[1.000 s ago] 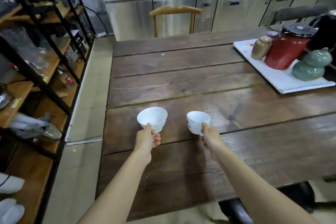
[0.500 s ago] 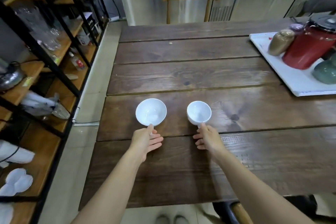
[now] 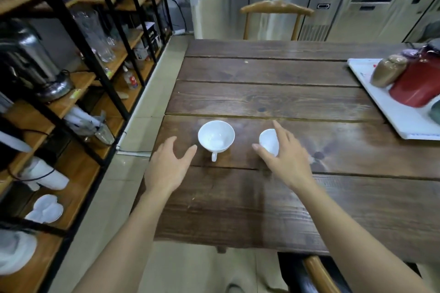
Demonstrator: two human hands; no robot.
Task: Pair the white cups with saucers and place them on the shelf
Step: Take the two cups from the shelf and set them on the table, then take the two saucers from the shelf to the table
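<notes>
Two white cups stand upright on the dark wooden table (image 3: 273,102). The wider cup (image 3: 216,135) has its handle pointing toward me. My left hand (image 3: 169,166) hovers just left of it, fingers spread, touching nothing. The smaller cup (image 3: 268,141) is partly covered by my right hand (image 3: 284,157), which is spread open over and beside it, slightly blurred. White saucers (image 3: 45,209) lie on a low board of the shelf (image 3: 78,93) at the left.
A white tray (image 3: 390,112) at the table's right edge carries a red pot (image 3: 419,85) and a brown jar (image 3: 388,74). A wooden chair (image 3: 273,12) stands at the far side, another chair (image 3: 316,273) near me. Glassware and metal vessels fill the shelf boards.
Both hands have let go of the cup handles and opened. The left hand moved left of the wide cup; the right hand rose beside the small cup. Both cups now rest on the table.
</notes>
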